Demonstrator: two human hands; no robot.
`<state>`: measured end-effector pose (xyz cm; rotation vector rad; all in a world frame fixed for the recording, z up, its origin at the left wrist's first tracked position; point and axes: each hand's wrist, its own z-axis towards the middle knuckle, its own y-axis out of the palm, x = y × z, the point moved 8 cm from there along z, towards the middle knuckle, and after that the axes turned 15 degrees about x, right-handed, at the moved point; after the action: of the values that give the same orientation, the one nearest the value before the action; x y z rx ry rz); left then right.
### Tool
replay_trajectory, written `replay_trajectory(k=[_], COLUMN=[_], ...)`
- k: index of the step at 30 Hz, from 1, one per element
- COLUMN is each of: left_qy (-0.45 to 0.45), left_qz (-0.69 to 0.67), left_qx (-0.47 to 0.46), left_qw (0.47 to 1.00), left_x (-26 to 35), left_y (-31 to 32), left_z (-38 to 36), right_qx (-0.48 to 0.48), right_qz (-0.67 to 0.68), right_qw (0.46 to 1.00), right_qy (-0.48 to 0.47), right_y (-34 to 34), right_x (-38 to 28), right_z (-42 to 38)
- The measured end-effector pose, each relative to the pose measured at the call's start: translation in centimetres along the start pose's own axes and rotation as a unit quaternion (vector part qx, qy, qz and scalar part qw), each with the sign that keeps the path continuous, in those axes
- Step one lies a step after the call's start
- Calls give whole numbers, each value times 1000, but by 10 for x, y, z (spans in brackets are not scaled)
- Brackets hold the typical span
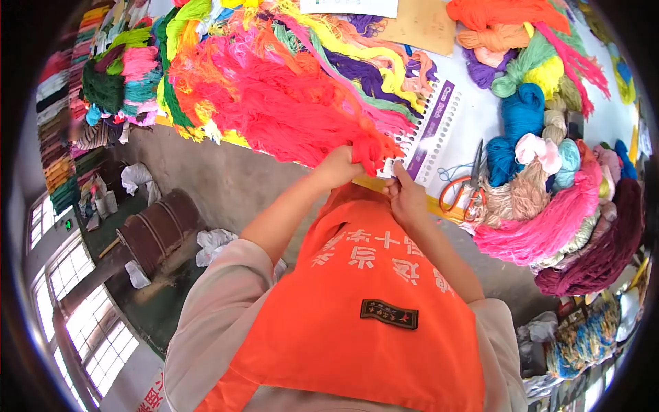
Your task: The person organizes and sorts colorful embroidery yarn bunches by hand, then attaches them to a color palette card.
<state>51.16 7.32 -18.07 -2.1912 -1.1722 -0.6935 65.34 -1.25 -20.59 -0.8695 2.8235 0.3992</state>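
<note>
A white card [439,127] with purple bands and rows of punched holes lies on the table, strands of several colours fanning out from its left edge. My left hand [338,167] is closed on the looped end of the red yarn [295,113] at the table's front edge. Just right of it, my right hand [405,196] pinches the card's near corner between thumb and fingers. Orange-handled scissors [464,192] lie to the right of my right hand, blades pointing away, beside a thin blue thread [456,169].
Coloured skeins [535,206] pile up at the right, with more [528,51] behind them. Another heap [123,75] sits at the left. A brown envelope [419,27] and white paper [350,5] lie at the back. A brown drum [160,226] stands on the floor at left.
</note>
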Motion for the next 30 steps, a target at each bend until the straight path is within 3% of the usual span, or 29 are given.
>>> replay_trajectory(k=[1, 5, 11, 13, 14, 16, 21, 24, 26, 28, 30], left_qy=[108, 83, 46, -144, -145, -159, -191, -133, -38, -9, 18], left_qz=[52, 120, -22, -21, -20, -34, -111, -50, -21, 8, 37], left_qx=[21, 55, 93, 38, 37, -54, -59, -36, -48, -57, -65], left_qw=[993, 988, 994, 989, 989, 985, 974, 989, 998, 998, 997], left_x=[13, 11, 2, -19, -20, -17, 20, 13, 20, 14, 12], left_y=[-4, -30, -57, -56, -55, -36, 22, 27, 25, 18, 15], left_z=[-2, -11, -26, -28, -25, -25, -22, -1, 5, 6, 7], right_qx=[1, 28, 19, 1, -1, 4, -19, -19, -19, -168, -177], right_qz=[1, -16, 5, -2, -6, -29, -77, -74, -72, -194, -238], right_qw=[1000, 999, 999, 1000, 1000, 1000, 997, 997, 997, 960, 948], right_qy=[1, -23, -31, -31, -19, -7, -25, -12, 5, 112, 119], right_y=[0, -8, -12, -10, -13, -17, -17, -20, -26, -18, -15], right_x=[2, -4, -9, -8, -9, -14, -12, -13, -17, -5, -3], right_z=[-1, 2, 6, 8, 10, 7, 10, 6, 3, -25, -38])
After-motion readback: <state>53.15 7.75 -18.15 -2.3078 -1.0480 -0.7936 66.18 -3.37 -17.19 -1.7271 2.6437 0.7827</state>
